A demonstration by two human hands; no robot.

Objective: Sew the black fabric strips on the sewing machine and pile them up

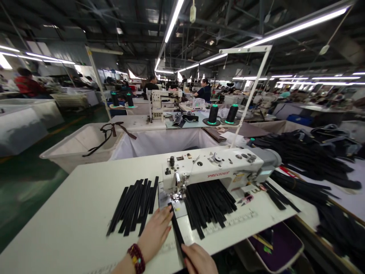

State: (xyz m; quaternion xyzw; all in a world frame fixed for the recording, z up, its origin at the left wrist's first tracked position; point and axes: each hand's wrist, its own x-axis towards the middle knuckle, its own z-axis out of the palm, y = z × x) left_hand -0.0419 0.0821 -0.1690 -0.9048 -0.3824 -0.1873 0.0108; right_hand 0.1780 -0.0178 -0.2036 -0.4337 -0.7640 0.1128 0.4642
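One long black fabric strip [177,230] runs from just in front of the sewing machine's presser foot [178,196] toward me. My left hand [156,233], wearing a dark red bead bracelet, has its fingers together and holds the strip near its far end. Lower down, my right hand [199,259] pinches the same strip between thumb and fingers. Left of the needle area lies a loose bundle of black strips [137,205]. Another pile of black strips [209,203] is spread under the arm of the white sewing machine [212,167].
Small pink-handled snips [245,199] lie right of the pile. More strips [276,196] rest near the machine's motor end. Black fabric pieces [308,156] are heaped at the right. Behind the table stand a pale bin [82,142] and thread cones [213,114]. A purple-lined drawer [281,247] hangs below.
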